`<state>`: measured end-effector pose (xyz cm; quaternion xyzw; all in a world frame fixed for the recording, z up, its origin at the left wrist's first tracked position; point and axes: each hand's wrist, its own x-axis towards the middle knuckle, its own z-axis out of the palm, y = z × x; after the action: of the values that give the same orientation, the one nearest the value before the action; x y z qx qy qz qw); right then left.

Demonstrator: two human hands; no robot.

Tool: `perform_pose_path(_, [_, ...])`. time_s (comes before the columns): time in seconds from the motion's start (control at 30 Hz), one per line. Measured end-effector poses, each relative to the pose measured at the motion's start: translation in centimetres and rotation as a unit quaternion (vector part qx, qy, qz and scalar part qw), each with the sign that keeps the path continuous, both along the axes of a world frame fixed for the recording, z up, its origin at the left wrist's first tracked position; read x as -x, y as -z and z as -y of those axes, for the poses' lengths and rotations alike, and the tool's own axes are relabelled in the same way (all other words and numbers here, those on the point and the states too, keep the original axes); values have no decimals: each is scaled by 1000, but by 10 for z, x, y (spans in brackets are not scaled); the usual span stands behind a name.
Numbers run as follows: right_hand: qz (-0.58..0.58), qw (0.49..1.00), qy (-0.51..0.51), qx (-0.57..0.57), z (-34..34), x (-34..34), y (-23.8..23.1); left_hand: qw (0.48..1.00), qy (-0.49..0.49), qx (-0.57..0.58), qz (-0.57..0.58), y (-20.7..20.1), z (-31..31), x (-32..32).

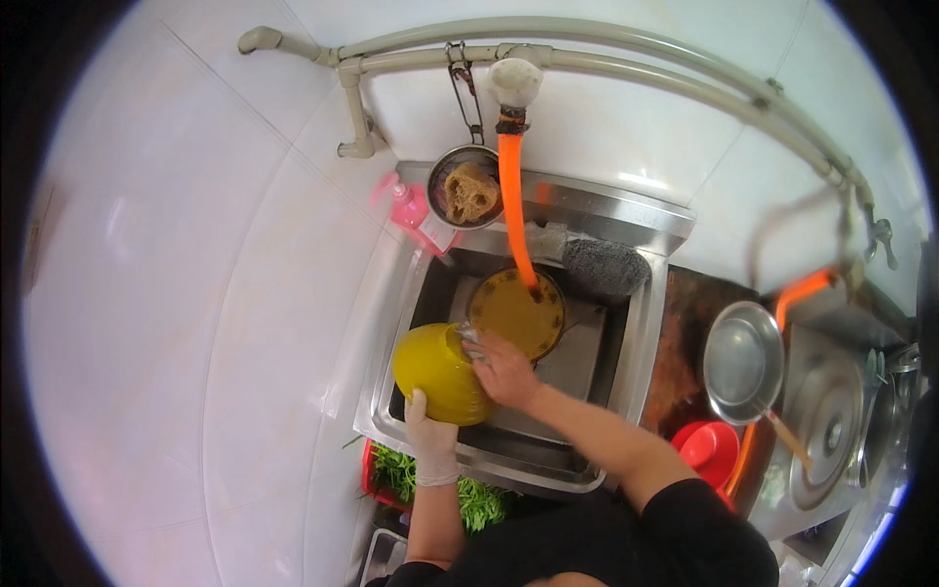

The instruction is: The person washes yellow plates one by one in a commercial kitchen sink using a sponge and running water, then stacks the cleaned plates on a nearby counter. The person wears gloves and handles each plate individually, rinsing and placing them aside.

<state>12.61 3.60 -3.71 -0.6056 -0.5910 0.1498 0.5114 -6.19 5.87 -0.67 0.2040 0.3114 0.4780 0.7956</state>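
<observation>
Steel sink (641,342) against white tile (264,293): yellow bowl (440,380) being wiped

From my remote station I see the bowl tilted over the sink's left side, the gloved left hand (428,438) gripping its near side. The right hand (507,372) has its grip closed on a pale wad (470,338) at the rim. I judge the wiping begun but unfinished; how much remains, I can't tell. Beyond, an orange hose (513,205) reaches a patterned round vessel (516,313); a loofah (470,192) sits in a steel dish (442,213).

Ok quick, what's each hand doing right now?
Left hand: gloved, holding the yellow bowl.
Right hand: closed on something pale at the bowl's rim; too small to identify.
</observation>
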Motion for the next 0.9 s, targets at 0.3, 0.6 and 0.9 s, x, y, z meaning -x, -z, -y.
perform_pose_path(0.3, [-274,928,67,245,-6,-105,64,989,143,9,46,-28,-4,53])
perform_pose_path(0.6, [-355,869,88,333,-9,-132,48,581,555,-365,-470,87,77,-97])
perform_pose_path(0.9, [27,955,110,275,-11,-79,85,462,669,-310,-492,217,150,-116])
